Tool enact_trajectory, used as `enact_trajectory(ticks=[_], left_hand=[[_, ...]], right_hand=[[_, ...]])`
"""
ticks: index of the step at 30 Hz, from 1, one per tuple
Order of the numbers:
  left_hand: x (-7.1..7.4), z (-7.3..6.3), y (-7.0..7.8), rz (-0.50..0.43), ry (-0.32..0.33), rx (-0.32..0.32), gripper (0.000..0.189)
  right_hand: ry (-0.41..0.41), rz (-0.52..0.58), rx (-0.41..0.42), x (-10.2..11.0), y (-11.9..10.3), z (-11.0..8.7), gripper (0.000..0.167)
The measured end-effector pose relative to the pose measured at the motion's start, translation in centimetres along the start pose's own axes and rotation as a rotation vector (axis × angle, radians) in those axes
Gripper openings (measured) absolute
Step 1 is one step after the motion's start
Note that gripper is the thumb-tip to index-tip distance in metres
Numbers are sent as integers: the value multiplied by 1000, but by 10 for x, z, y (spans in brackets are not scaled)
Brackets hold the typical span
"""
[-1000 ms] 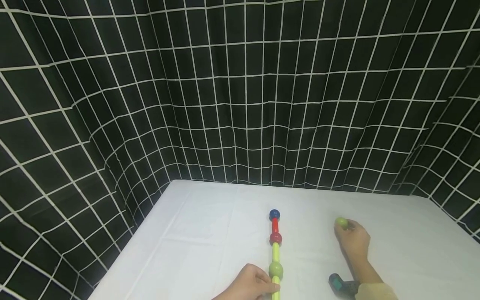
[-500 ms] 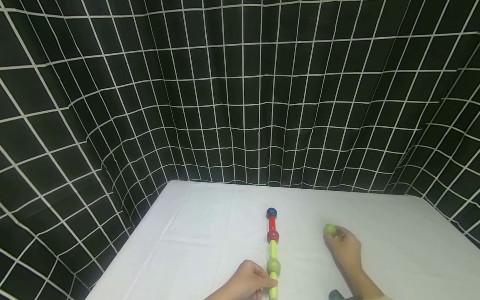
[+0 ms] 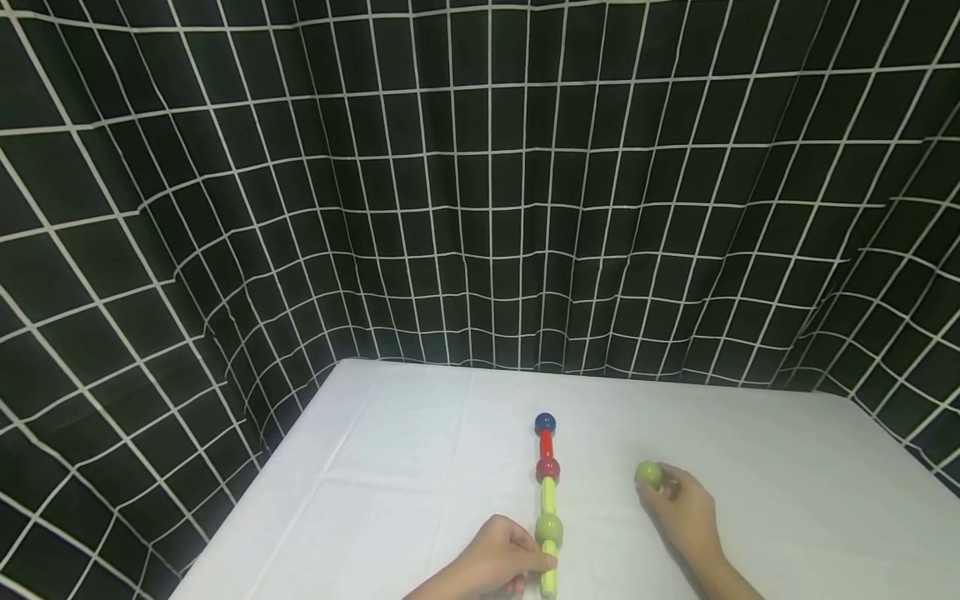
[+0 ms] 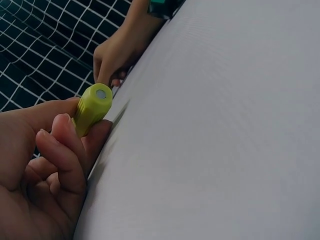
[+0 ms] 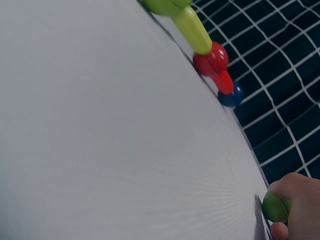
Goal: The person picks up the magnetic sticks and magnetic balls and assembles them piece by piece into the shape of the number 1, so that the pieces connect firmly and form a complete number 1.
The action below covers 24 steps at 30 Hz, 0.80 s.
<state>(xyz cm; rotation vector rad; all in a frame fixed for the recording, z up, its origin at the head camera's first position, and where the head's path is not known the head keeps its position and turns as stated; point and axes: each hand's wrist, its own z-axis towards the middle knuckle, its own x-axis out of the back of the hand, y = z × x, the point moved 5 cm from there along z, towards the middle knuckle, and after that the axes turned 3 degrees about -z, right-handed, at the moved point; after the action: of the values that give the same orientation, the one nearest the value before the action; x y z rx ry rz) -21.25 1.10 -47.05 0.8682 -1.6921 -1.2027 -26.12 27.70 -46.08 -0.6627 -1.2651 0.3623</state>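
Observation:
A line of balls and rods lies on the white table. From the far end come a blue ball (image 3: 545, 423), a red rod (image 3: 546, 443), a red ball (image 3: 548, 469), a yellow-green rod (image 3: 548, 497), a green ball (image 3: 549, 528) and a nearer yellow-green rod (image 3: 550, 575). My left hand (image 3: 498, 557) pinches this nearest rod from the left. A round grey spot marks the rod's end face (image 4: 101, 94) in the left wrist view. To the right of the line, my right hand (image 3: 684, 510) holds a loose green ball (image 3: 648, 474) between thumb and fingers, apart from the chain.
A white cloth (image 3: 390, 467) with faint creases covers the table. Dark curtains (image 3: 480, 208) with a white grid stand behind the table and at both sides. Part of a dark wrist device (image 4: 162, 7) shows on the right arm in the left wrist view.
My right hand has moved left and nearer to me with the green ball, closer to the line. The left hand keeps its pinch on the nearest rod. The head view shifts slightly.

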Motion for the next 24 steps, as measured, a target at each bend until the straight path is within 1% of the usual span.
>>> enact_trajectory(ticks=[5,9,15,18,21,24], left_hand=[[1,5,0,25,17,2,23],[1,7,0,21,25,17,23],[0,7,0,15,31,35,23],[0,7,0,13,31,40,23],[1,7,-1,10,31,44,22],[1,7,-1,10,30,44,22]], right_hand=[[-22,5,-7,-3,-2,-7,59],[-23,-3,-20,-4,-4,-13,58],[-59,6,-60,-7,-7,-24,62],[-60,19,-70,-8,-10,-32,64],[-82,30,-61,-10,-14,-40,64],[-98,30,-59,-12,-18,-47,60]])
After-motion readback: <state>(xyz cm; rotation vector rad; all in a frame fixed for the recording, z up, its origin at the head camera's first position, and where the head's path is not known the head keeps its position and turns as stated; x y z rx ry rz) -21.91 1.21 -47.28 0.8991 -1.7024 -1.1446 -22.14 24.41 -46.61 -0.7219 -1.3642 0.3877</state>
